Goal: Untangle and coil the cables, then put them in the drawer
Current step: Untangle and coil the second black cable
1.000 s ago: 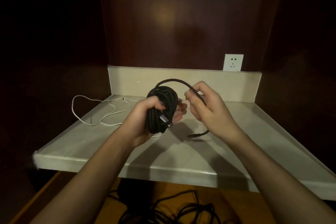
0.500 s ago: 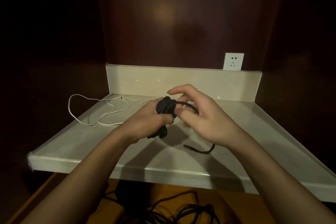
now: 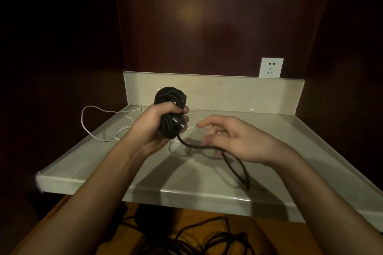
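The black cable coil [image 3: 170, 114] is gripped by the left hand [image 3: 154, 128] above the counter [image 3: 290, 151], its loose tail [image 3: 234, 163] pinched under the right hand [image 3: 234, 141] for winding, while the white cable [image 3: 97, 124] remains uncoiled and nothing is seen stowed.

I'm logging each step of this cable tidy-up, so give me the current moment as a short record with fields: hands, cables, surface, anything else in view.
left hand: holds the black cable coil in a full grip, above the shelf
right hand: fingers loosely spread, the black cable's loose tail passes under it
white cable: lies uncoiled on the shelf, at the left
shelf: pale, with a raised back
wall socket: nothing plugged in
below the shelf: more black cables, tangled
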`<state>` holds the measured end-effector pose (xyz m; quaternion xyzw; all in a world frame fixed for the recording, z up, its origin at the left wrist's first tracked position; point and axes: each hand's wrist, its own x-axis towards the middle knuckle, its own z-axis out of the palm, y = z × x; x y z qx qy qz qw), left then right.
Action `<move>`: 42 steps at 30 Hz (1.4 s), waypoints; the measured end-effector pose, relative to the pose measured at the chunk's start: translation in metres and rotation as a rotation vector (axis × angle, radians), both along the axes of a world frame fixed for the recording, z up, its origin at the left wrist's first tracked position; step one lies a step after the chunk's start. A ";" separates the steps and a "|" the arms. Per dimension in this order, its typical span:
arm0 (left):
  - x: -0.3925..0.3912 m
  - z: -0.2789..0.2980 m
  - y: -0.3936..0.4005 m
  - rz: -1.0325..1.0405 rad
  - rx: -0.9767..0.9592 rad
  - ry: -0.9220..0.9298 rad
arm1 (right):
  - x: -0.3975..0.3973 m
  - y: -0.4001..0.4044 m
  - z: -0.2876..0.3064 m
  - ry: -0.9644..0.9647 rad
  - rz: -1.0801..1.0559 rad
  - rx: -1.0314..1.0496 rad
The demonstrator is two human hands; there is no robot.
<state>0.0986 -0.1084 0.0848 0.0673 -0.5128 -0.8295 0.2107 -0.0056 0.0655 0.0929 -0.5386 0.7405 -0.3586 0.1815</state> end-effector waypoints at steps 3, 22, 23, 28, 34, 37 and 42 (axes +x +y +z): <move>-0.008 0.005 0.015 0.010 0.206 0.090 | 0.020 -0.023 -0.009 0.067 -0.090 -0.100; -0.021 -0.016 0.049 0.526 -0.174 0.185 | 0.044 -0.053 -0.017 -0.733 -0.168 -0.492; -0.020 -0.016 0.050 0.524 -0.192 0.179 | 0.044 -0.054 -0.016 -0.733 -0.188 -0.525; -0.017 -0.012 0.048 0.639 -0.451 0.111 | 0.039 -0.053 -0.017 -0.804 -0.205 -0.633; 0.004 -0.002 0.027 0.409 -0.626 0.082 | 0.026 -0.043 -0.016 -0.772 -0.213 -0.606; 0.010 0.012 0.027 0.308 -0.698 0.024 | 0.023 -0.038 -0.010 -0.636 -0.271 -0.539; 0.018 0.027 0.025 0.368 -0.923 0.156 | 0.026 -0.031 0.000 -0.518 -0.244 -0.534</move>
